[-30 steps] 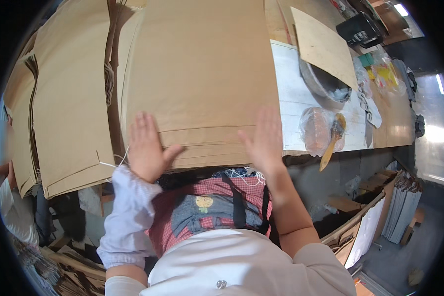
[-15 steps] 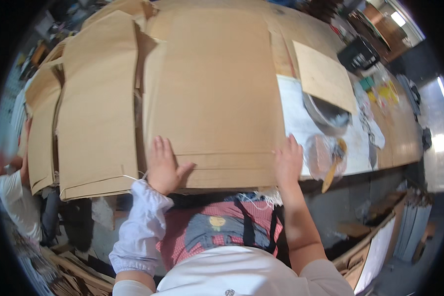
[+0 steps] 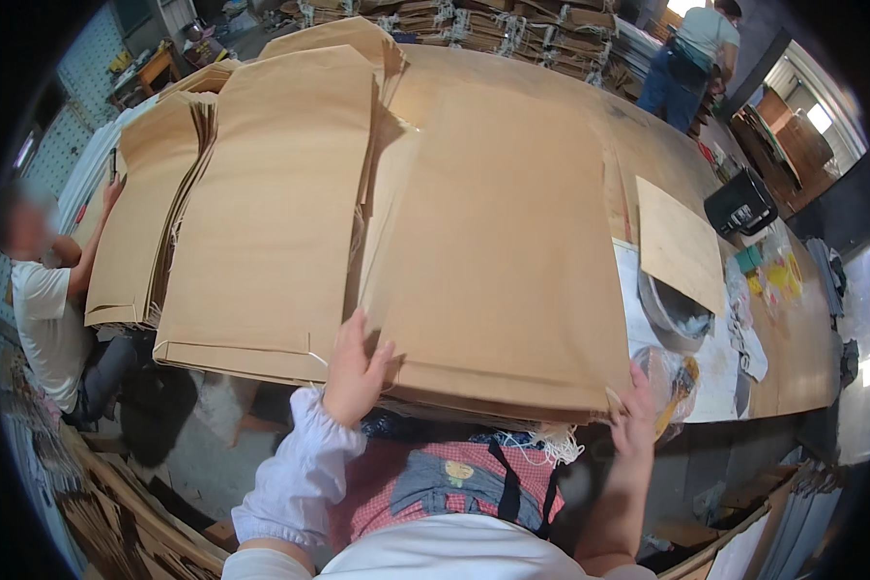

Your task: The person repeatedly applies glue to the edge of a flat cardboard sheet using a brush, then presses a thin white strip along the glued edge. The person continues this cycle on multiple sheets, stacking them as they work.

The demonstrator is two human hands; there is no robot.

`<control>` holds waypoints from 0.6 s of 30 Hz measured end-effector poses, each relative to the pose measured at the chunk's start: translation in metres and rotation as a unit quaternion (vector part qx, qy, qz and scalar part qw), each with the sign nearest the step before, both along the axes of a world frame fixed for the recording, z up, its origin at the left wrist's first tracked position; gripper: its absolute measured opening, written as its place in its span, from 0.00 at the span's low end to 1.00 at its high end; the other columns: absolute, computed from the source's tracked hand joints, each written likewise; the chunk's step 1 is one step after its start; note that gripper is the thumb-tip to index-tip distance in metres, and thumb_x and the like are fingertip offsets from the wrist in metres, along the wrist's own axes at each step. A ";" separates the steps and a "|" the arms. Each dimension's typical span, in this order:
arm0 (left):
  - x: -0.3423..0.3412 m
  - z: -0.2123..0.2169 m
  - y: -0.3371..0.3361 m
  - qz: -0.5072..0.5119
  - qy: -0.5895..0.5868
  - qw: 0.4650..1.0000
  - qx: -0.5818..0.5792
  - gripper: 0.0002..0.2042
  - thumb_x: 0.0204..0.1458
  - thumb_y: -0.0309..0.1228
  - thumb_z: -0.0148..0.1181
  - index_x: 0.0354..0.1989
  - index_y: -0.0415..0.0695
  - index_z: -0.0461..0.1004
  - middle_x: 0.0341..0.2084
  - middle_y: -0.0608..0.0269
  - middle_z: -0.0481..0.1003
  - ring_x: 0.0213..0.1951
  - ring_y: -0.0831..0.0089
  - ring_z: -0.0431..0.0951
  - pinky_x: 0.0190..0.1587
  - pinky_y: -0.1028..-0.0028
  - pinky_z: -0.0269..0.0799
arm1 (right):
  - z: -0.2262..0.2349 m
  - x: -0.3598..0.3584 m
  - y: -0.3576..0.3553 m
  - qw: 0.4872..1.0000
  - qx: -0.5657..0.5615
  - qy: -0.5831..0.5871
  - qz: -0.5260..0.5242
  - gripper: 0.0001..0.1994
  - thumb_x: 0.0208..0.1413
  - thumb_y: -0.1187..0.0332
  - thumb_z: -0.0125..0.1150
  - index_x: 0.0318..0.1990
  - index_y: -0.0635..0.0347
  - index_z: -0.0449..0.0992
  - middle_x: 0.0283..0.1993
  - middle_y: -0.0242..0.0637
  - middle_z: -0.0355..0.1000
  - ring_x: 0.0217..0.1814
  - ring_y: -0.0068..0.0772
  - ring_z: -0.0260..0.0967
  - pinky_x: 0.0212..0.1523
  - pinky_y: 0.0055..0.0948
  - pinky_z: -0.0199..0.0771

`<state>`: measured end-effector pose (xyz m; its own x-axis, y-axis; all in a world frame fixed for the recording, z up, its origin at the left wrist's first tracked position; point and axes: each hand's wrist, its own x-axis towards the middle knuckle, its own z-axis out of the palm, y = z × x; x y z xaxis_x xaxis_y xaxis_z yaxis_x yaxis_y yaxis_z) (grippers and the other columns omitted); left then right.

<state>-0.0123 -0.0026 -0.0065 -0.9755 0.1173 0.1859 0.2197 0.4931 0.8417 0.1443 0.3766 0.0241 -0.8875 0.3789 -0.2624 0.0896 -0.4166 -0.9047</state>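
A stack of large flat brown paper sacks point(image 3: 498, 261) lies on the long wooden table point(image 3: 802, 353) in front of me. My left hand point(image 3: 355, 372), in a white sleeve cover, grips the stack's near left corner with fingers spread on top. At the near right corner, my right hand point(image 3: 633, 416) holds the edge, its fingertips curled up over it. The top sack looks slightly raised at the near edge. White strings point(image 3: 551, 447) hang from under the stack.
Two more piles of brown sacks point(image 3: 271, 213) lie to the left. A seated person in a white shirt point(image 3: 48, 309) is at far left. A metal bowl point(image 3: 672, 309), a cardboard sheet point(image 3: 681, 242) and a clear bag point(image 3: 667, 377) sit right. Another person point(image 3: 696, 58) stands far back.
My hands slid from flat on top of the stack down to its near corners and took hold of the edge. The view tilted up, showing more of the table.
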 end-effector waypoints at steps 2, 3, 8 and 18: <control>0.011 0.011 -0.006 -0.050 -0.256 0.937 0.231 0.21 0.52 0.34 0.59 0.49 0.30 0.66 0.40 0.46 0.73 0.43 0.50 0.73 0.48 0.62 0.68 | -0.003 0.017 0.005 0.995 0.044 -0.039 0.079 0.18 0.55 0.76 0.51 0.54 0.66 0.66 0.47 0.39 0.72 0.43 0.29 0.71 0.41 0.24 0.71; 0.016 0.015 -0.008 -0.074 -0.371 0.861 0.340 0.18 0.52 0.33 0.59 0.45 0.31 0.70 0.35 0.49 0.76 0.38 0.52 0.76 0.44 0.62 0.71 | -0.015 0.018 0.000 0.987 0.130 -0.070 0.056 0.17 0.55 0.76 0.51 0.53 0.67 0.66 0.47 0.39 0.72 0.42 0.29 0.71 0.41 0.26 0.71; 0.033 0.045 -0.011 -0.100 0.151 0.974 -0.140 0.04 0.50 0.25 0.57 0.26 0.40 0.72 0.16 0.52 0.69 0.21 0.57 0.72 0.23 0.64 0.66 | -0.030 0.005 -0.049 0.856 0.511 -0.078 -0.007 0.14 0.61 0.75 0.44 0.52 0.71 0.65 0.44 0.43 0.73 0.44 0.30 0.71 0.43 0.28 0.71; 0.037 0.059 -0.200 0.323 0.159 0.932 -0.049 0.12 0.62 0.31 0.48 0.29 0.35 0.68 0.20 0.65 0.63 0.25 0.78 0.62 0.29 0.76 0.62 | -0.024 -0.093 -0.203 0.942 0.252 0.073 0.208 0.19 0.63 0.73 0.44 0.59 0.70 0.59 0.49 0.46 0.71 0.49 0.29 0.70 0.48 0.27 0.70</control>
